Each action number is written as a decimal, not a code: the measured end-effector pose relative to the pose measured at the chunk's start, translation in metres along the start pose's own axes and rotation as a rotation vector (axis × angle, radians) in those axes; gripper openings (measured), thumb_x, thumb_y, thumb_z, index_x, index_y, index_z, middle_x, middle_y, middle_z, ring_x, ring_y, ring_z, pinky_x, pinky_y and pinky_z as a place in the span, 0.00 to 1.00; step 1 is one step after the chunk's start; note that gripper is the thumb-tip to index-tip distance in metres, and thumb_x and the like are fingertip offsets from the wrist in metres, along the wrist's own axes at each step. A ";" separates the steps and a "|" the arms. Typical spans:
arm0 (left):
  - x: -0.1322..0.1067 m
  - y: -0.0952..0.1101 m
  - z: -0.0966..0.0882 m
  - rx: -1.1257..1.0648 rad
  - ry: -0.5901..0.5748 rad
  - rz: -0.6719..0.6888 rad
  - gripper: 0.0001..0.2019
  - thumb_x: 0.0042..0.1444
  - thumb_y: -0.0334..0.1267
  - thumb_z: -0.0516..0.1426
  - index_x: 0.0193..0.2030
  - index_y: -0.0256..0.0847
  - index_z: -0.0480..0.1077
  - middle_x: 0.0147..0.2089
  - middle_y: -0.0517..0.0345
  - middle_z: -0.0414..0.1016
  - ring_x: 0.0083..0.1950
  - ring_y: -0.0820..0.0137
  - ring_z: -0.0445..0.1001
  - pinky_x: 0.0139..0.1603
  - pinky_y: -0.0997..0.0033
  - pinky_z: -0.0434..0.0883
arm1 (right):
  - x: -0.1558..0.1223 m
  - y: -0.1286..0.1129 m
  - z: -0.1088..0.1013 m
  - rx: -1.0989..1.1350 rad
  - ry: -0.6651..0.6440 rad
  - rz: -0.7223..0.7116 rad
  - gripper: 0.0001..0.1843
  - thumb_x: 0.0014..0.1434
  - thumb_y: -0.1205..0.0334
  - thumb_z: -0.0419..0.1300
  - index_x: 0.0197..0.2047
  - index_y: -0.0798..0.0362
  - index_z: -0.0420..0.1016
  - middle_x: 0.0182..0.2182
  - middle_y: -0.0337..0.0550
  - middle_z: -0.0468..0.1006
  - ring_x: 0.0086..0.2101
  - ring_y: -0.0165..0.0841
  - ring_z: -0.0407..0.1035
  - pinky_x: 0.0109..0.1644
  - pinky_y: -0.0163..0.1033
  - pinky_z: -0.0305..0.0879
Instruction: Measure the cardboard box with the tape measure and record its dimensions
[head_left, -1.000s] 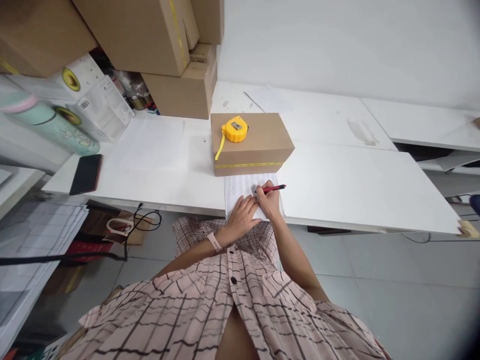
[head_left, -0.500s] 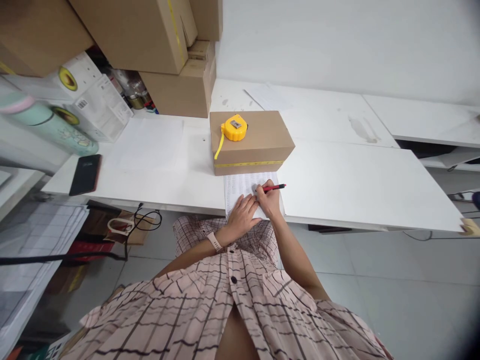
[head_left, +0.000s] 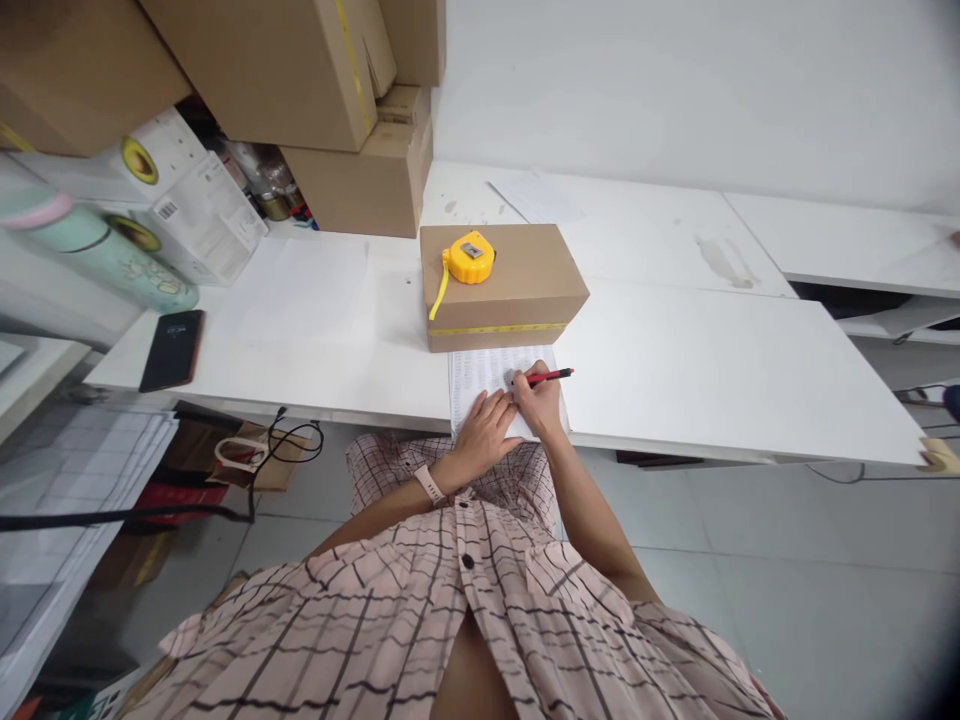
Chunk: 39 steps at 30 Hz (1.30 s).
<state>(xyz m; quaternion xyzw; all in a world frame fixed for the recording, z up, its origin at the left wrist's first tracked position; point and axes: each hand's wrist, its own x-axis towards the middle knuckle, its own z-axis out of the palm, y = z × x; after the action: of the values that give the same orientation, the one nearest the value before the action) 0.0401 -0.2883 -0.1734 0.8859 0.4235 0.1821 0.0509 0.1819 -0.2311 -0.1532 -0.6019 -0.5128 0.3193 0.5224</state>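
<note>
A printed sheet of paper lies at the near edge of the white table. My left hand rests flat on the sheet, fingers spread. My right hand is closed round a red pen, its tip on the paper. Just behind the sheet stands a small cardboard box with a yellow tape measure on top; its tape hangs down over the box's front.
A black phone lies at the table's left end. Large cardboard boxes, white product boxes and a pale green bottle crowd the back left. Cables hang under the table.
</note>
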 end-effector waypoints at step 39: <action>0.000 0.001 -0.001 -0.004 -0.025 -0.005 0.29 0.69 0.49 0.56 0.70 0.33 0.62 0.71 0.37 0.66 0.75 0.52 0.61 0.77 0.43 0.54 | -0.001 -0.006 -0.003 0.004 0.056 0.034 0.10 0.55 0.60 0.58 0.26 0.47 0.59 0.21 0.29 0.61 0.26 0.29 0.59 0.35 0.38 0.57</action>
<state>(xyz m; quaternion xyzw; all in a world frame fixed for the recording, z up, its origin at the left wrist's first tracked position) 0.0403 -0.2888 -0.1718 0.8870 0.4246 0.1718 0.0581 0.1826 -0.2334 -0.1465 -0.6183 -0.4869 0.3121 0.5322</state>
